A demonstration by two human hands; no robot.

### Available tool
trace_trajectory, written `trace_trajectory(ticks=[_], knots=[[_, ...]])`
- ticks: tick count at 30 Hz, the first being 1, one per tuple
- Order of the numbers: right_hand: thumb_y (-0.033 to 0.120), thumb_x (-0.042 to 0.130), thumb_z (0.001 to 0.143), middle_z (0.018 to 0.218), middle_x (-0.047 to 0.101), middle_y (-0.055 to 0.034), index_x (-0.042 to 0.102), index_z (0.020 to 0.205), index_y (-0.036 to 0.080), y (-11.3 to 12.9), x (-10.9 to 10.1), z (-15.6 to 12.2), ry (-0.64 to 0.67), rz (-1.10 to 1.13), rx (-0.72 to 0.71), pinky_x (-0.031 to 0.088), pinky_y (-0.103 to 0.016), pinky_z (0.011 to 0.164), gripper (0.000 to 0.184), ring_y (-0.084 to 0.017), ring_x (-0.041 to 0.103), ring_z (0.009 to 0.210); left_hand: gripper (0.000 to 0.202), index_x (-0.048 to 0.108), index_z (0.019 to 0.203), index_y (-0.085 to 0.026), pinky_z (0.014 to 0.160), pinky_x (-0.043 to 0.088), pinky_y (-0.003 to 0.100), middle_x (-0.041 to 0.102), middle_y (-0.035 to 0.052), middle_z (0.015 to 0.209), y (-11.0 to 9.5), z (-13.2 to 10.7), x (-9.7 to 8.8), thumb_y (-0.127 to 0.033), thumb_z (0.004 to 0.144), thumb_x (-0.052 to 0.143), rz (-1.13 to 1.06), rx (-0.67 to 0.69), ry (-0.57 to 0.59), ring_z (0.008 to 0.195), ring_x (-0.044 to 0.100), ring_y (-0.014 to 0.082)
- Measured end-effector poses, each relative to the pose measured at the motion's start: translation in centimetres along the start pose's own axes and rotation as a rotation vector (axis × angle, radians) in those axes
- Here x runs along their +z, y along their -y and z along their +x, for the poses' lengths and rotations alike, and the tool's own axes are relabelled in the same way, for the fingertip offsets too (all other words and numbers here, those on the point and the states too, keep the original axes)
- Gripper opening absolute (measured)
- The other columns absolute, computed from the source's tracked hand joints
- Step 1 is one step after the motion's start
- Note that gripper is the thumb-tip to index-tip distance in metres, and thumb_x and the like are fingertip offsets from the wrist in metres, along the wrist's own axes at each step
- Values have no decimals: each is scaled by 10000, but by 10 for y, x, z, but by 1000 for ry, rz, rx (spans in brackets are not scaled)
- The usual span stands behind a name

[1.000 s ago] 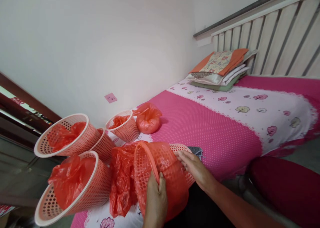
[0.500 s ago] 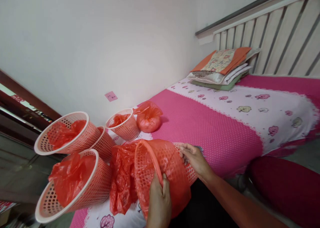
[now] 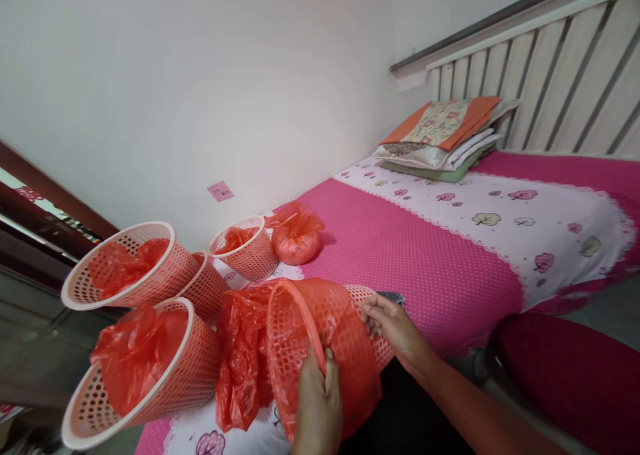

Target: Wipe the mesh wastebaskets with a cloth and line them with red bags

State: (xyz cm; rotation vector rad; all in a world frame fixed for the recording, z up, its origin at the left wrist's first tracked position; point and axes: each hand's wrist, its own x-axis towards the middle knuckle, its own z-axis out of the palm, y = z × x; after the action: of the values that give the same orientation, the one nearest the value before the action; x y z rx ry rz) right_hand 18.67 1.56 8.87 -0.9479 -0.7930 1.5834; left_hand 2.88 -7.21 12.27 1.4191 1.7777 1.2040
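A perforated pink basket [image 3: 373,302] lies on its side at the near edge of the bed, with a red plastic bag [image 3: 245,362] pulled over its mouth and spilling out to the left. My left hand [image 3: 317,402] is closed on the bag-covered rim, thumb hooked over the edge. My right hand [image 3: 393,325] pinches the bag's edge against the basket's side wall, fingers curled.
Several other pink baskets lined with red bags stand to the left: one [image 3: 130,368] nearest, one [image 3: 125,268] behind it, a small one [image 3: 247,248] farther back. A tied red bag bundle [image 3: 296,238] sits on the pink bedspread [image 3: 425,255]. Folded bedding [image 3: 440,135] lies by the headboard.
My right hand went from lying flat on the basket wall to a curled pinch on the bag's edge. My left hand shifted slightly right along the rim. The view drifted a little.
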Motion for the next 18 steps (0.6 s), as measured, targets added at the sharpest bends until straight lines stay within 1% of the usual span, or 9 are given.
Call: trace_trajectory(ticks=[3,5,7,8,10,13,16,18], knots=[[591,773,720,703,669,7,645,809,185,2,0,-9,67,2,63,428,-245,543,435,-115,588,563,512,731,1054,-127,962,553,406,779,184,1033,-5,0,-1,-571,921,513,-15,6,44,1046,718,324],[553,792,734,696,678,6,654,823,183,1,1,-15,160,-31,76,443,-248,570,405,-120,603,584,515,724,1064,-120,957,552,422,776,183,1003,-1,0,-2,-569,925,515,2,8,10,1015,721,326],[489,804,719,643,662,21,648,807,188,-2,-1,-17,200,-70,53,439,-249,564,350,-118,585,556,525,717,1083,-114,973,543,432,771,194,1036,8,0,-1,-569,933,503,22,15,-22,1036,717,331],[466,799,704,610,643,33,643,798,192,-3,-2,-15,181,-87,37,431,-248,549,329,-115,567,530,533,714,1098,-112,987,536,430,768,198,1067,13,0,-1,-569,942,488,28,16,-22,1064,712,332],[452,775,672,564,603,51,626,771,201,-5,-7,-10,89,-113,6,409,-245,512,309,-109,531,484,546,712,1118,-111,1007,528,416,766,200,1104,20,0,-1,-567,958,455,32,9,-8,1110,703,329],[464,742,671,595,620,35,618,786,212,-1,-14,-5,-22,-131,-44,411,-250,503,304,-121,548,497,569,696,1172,-92,1021,523,414,760,218,1146,22,0,-1,-556,948,455,65,-8,-31,1164,688,341],[467,705,740,618,614,27,630,809,217,12,-13,-14,-67,-185,-179,447,-265,537,270,-138,571,544,588,660,1252,-71,1051,504,422,736,245,1229,17,0,-1,-526,933,468,118,-13,-43,1210,668,348],[434,669,803,646,613,20,647,820,216,24,-6,-28,-45,-258,-292,475,-273,578,220,-147,591,593,579,651,1265,-64,1061,495,426,736,248,1220,12,-2,-1,-499,932,461,153,-29,-26,1190,676,344]])
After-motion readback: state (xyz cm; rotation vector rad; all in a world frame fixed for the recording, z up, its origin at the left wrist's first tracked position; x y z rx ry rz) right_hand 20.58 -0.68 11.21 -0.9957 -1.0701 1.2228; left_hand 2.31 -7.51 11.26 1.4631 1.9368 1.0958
